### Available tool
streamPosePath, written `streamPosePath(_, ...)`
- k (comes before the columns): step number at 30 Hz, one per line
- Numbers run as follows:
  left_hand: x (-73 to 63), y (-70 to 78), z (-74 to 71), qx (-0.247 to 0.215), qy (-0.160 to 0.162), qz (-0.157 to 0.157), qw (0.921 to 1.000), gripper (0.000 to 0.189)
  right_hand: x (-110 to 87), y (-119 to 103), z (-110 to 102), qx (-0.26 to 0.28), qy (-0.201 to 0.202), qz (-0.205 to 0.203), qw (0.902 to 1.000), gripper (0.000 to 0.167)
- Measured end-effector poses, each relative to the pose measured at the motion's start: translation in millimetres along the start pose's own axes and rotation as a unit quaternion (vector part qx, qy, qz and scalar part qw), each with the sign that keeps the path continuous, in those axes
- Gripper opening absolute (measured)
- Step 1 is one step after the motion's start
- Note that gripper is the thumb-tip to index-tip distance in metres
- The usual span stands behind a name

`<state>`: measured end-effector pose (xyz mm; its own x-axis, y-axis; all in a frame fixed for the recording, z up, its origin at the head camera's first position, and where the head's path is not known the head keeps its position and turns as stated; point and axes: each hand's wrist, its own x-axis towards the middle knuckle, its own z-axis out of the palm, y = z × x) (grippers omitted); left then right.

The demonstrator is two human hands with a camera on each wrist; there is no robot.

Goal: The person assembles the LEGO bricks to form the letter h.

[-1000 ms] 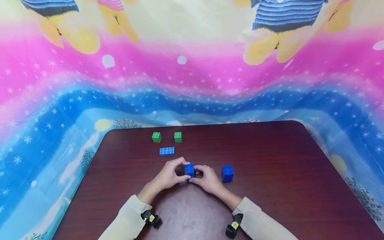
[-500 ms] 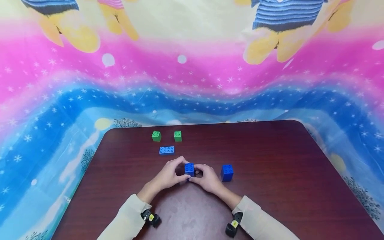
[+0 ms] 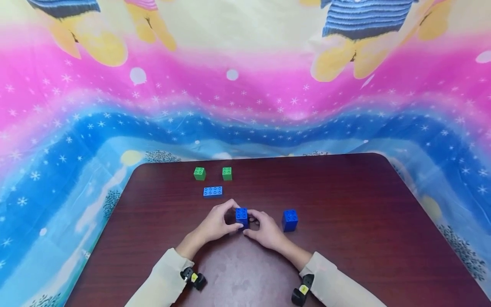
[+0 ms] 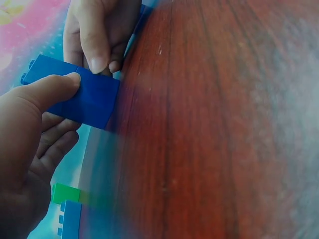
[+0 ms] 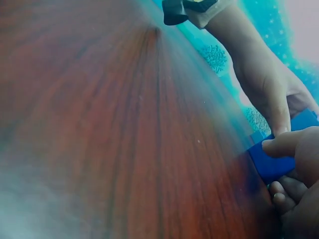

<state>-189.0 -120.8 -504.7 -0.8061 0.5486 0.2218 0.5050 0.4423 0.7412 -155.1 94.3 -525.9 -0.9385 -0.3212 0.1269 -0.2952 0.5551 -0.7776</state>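
Note:
In the head view my left hand [image 3: 212,221] pinches a dark blue stack of toy building bricks [image 3: 241,215] between thumb and fingers. The stack stands upright, studs on top, close over the table. A seam across the blue stack [image 4: 94,97] shows in the left wrist view, where the left thumb lies on its side. My right hand [image 3: 264,230] is at the stack's right side, thumb and index finger parted, with the thumb tip just off its near edge. In the right wrist view the right thumb [image 5: 284,144] overlaps the stack.
Another dark blue brick stack [image 3: 290,220] stands right of my right hand. Beyond the hands lie a lighter blue eight-stud brick [image 3: 212,192] and two green bricks, one left [image 3: 199,173] and one right [image 3: 227,173]. A printed cloth [image 3: 245,106] hangs behind the brown table [image 3: 345,192].
My right thumb has drawn slightly away from the stack and the right forearm has shifted a little to the right. The left hand keeps its pinch on the stack.

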Motion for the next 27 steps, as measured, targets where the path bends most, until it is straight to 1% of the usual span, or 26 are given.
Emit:
streamPosePath(3, -0.6, -1.4, 0.9, 0.001, 0.001, -0.002, 1.0, 0.041, -5.9, -2, -2, 0.003, -0.008, 0.0, 1.0, 0.061)
streamPosePath(8, -1.4, -3.1, 2.5, -0.005, 0.003, -0.001, 1.0, 0.041, -18.4, -6, -8, 0.019, -0.018, -0.012, 0.9996, 0.064)
streamPosePath(13, -1.3, -3.1, 2.5, -0.012, 0.004, -0.007, 0.9999, 0.042, -29.8, -6, -16, 0.006, -0.04, -0.023, 0.9989, 0.068)
streamPosePath(19, -1.3, -3.4, 2.5, -0.005, 0.004, -0.013, 0.9999, 0.042, -41.7, -8, -28, -0.018, -0.073, -0.063, 0.9952, 0.075)
streamPosePath(24, -1.6, -3.9, 3.6, -0.006, 0.005, -0.013, 0.9999, 0.042, -54.2, -9, -40, -0.025, -0.101, -0.081, 0.9912, 0.079)
streamPosePath(27, -1.9, -4.2, 4.4, -0.005, 0.008, -0.013, 0.9999, 0.042, -62.9, -9, -48, -0.031, -0.105, -0.097, 0.9892, 0.078)
